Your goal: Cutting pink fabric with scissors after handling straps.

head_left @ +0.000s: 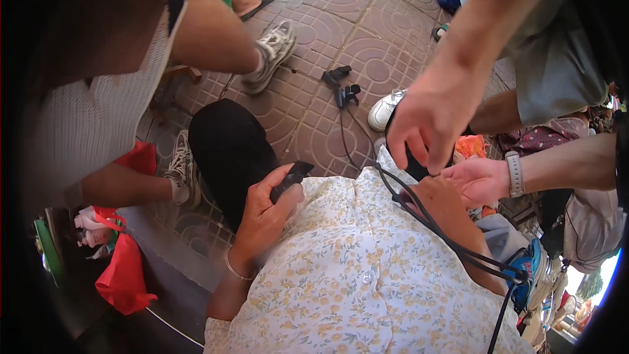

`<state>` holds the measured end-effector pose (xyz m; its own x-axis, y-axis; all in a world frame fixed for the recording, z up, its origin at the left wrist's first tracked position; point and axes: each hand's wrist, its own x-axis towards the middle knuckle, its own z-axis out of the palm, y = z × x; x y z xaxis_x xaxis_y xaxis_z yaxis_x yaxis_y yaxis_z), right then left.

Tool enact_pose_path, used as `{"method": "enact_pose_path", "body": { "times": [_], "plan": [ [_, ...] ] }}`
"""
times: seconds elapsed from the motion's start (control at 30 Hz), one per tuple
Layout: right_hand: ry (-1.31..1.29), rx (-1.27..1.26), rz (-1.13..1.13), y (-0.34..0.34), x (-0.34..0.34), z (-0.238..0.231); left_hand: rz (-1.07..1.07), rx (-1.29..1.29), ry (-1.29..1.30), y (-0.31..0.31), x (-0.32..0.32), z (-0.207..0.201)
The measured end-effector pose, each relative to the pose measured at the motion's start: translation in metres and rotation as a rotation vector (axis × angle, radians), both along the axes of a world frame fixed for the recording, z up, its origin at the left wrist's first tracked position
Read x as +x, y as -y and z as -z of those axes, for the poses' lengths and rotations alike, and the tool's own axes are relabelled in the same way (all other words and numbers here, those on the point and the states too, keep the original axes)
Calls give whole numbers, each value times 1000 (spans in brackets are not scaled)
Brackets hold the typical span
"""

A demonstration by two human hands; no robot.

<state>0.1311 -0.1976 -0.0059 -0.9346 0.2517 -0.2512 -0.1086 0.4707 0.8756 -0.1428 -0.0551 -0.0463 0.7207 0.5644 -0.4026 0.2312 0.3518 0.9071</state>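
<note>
Device (292, 181), small and black, sits in the left hand (263, 206), fingers wrapped round it, likely light, rigid, slick, best held by its sides; right hand (440, 202) beside another person's palm (478, 181), its fingers unreadable.

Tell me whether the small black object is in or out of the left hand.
In: the left hand is curled around the small black object, whose dark end shows past the grip.

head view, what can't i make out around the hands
Head view:
Black object: kind unclear, partly covered by the left hand.
Right hand: partly hidden by black cables crossing it.
Co-worker's reaching arm: upper part cut off by the top edge.
Items at lower right: too blurred to name.
</note>
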Motion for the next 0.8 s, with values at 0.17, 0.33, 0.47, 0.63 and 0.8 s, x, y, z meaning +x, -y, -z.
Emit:
{"method": "enact_pose_path", "body": {
  "times": [0.17, 0.33, 0.47, 0.63, 0.8],
  "plan": [
    [1189, 828, -467, 96, -2, 43, 64, 432, -101, 5, 8, 25],
    [2162, 1429, -845, 28, -87, 89, 167, 481, -76, 20, 19, 33],
    [2308, 1438, -995, 16, -109, 58, 289, 77, -65, 33, 21, 29],
    [2484, 1187, -989, 23, -93, 52, 267, 241, 79, 32, 17, 17],
    [2593, 984, -949, 23, -79, 32, 85, 281, 107, 25, 9, 11]
  ]
}}
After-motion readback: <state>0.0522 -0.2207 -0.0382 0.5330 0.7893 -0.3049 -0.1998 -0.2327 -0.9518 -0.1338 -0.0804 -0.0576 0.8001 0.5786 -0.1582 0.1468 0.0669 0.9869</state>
